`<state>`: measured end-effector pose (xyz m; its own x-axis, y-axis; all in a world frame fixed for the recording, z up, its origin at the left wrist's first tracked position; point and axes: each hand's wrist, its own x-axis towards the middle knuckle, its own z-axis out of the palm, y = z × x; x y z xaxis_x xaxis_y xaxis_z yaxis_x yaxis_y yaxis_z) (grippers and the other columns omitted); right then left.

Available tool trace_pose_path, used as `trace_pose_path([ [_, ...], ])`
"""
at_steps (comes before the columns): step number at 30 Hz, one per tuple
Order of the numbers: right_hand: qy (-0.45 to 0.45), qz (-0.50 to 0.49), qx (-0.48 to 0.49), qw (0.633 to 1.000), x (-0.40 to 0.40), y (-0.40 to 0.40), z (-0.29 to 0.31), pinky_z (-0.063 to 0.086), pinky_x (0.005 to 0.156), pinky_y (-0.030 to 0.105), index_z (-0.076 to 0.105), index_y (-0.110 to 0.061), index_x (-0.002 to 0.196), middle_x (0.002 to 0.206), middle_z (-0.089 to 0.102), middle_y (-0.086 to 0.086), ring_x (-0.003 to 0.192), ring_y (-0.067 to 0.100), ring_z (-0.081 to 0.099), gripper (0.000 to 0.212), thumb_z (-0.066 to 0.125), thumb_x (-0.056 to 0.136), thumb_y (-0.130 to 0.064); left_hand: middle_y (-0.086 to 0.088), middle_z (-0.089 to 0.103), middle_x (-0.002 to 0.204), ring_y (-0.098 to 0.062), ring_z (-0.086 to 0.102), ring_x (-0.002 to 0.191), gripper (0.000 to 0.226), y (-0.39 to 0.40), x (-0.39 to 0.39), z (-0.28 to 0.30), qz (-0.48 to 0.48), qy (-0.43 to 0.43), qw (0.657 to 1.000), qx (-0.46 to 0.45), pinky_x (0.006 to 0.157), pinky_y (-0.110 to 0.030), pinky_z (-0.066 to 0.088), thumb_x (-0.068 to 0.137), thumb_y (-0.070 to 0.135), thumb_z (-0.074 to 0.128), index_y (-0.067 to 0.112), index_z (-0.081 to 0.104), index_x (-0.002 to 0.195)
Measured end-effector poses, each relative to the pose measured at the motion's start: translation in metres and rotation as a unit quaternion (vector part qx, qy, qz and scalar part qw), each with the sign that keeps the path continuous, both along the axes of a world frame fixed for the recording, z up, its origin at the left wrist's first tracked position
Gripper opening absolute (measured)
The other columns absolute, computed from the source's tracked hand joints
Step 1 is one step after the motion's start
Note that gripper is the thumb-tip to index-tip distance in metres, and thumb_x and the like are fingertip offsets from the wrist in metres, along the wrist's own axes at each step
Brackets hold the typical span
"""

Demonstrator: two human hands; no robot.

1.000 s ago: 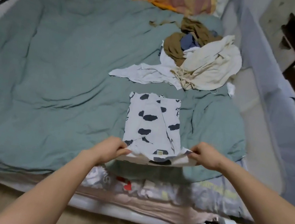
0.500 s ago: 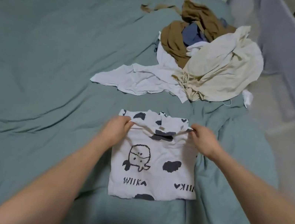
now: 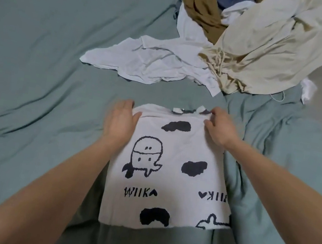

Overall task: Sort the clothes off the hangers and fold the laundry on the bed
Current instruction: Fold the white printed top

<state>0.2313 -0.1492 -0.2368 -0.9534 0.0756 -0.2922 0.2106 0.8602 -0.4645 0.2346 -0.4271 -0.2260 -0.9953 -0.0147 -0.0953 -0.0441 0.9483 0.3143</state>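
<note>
White cotton, the folded printed shirt [image 3: 171,166] lies at the frame's centre on the bed [image 3: 38,58], your left hand [image 3: 120,122] flat on its corner, your right hand [image 3: 219,128] pinching its far edge, which could pull askew if tugged.

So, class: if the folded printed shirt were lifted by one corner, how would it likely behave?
The printed shirt would probably flop and unfold: it is thin cloth, lying flat in loose layers. It looks light, barely denting the green duvet. It likely won't slide easily, since the left hand rests on its edge without shifting it.
</note>
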Motion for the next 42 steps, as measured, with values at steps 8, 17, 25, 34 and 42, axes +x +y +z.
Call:
trace_pose_path([
  [8, 0.08, 0.111, -0.016, 0.99, 0.117, -0.011, 0.02, 0.038, 0.1, 0.038, 0.052, -0.007, 0.123, 0.13, 0.047, 0.009, 0.122, 0.026, 0.043, 0.034, 0.051, 0.094, -0.027, -0.007, 0.05, 0.128, -0.025, 0.042, 0.119, 0.036, -0.006, 0.091, 0.018, -0.039, 0.006, 0.997, 0.063, 0.1, -0.038, 0.036, 0.095, 0.028, 0.055, 0.011, 0.053, 0.126],
  [17, -0.105, 0.388, 0.172, 0.899, 0.223, 0.006, -0.003, -0.012, 0.116, 0.038, -0.006, -0.022, 0.153, 0.158, -0.017, 0.002, 0.147, 0.021, -0.013, 0.083, 0.047, 0.092, -0.041, -0.01, 0.044, 0.147, -0.032, 0.042, 0.136, 0.081, -0.011, 0.206, -0.013, -0.344, -0.095, 0.92, -0.164, 0.112, -0.052, 0.03, 0.076, 0.062, 0.062, 0.015, 0.048, 0.141],
  [25, 0.013, 0.324, 0.26, 0.909, 0.231, 0.007, -0.029, 0.045, 0.098, 0.044, 0.056, 0.006, 0.126, 0.13, 0.055, 0.028, 0.117, 0.04, 0.058, 0.066, 0.077, 0.064, 0.006, -0.016, 0.041, 0.148, -0.035, 0.041, 0.136, 0.068, -0.007, 0.212, -0.021, -0.334, -0.061, 0.927, -0.158, 0.112, -0.052, 0.027, 0.079, -0.003, 0.018, 0.004, 0.045, 0.141],
  [34, -0.038, 0.363, 0.329, 0.871, 0.215, 0.003, 0.02, 0.035, 0.074, 0.031, 0.063, -0.012, 0.097, 0.096, 0.065, 0.005, 0.091, 0.023, 0.064, 0.014, 0.058, 0.085, -0.006, -0.005, -0.004, 0.162, -0.018, 0.001, 0.149, 0.08, -0.01, 0.201, 0.033, -0.355, -0.278, 0.886, -0.104, 0.12, -0.03, -0.001, 0.087, -0.02, 0.026, 0.018, 0.003, 0.155],
  [42, -0.29, 0.309, 0.178, 0.888, 0.197, 0.01, 0.097, 0.045, 0.07, 0.033, 0.06, -0.001, 0.087, 0.096, 0.063, 0.015, 0.099, 0.031, 0.062, 0.011, 0.052, 0.082, 0.004, 0.002, 0.046, 0.062, -0.011, 0.04, 0.06, 0.028, -0.031, 0.189, 0.074, -0.254, -0.394, 0.881, 0.057, 0.06, -0.031, 0.033, 0.084, 0.017, 0.07, 0.016, 0.052, 0.063],
])
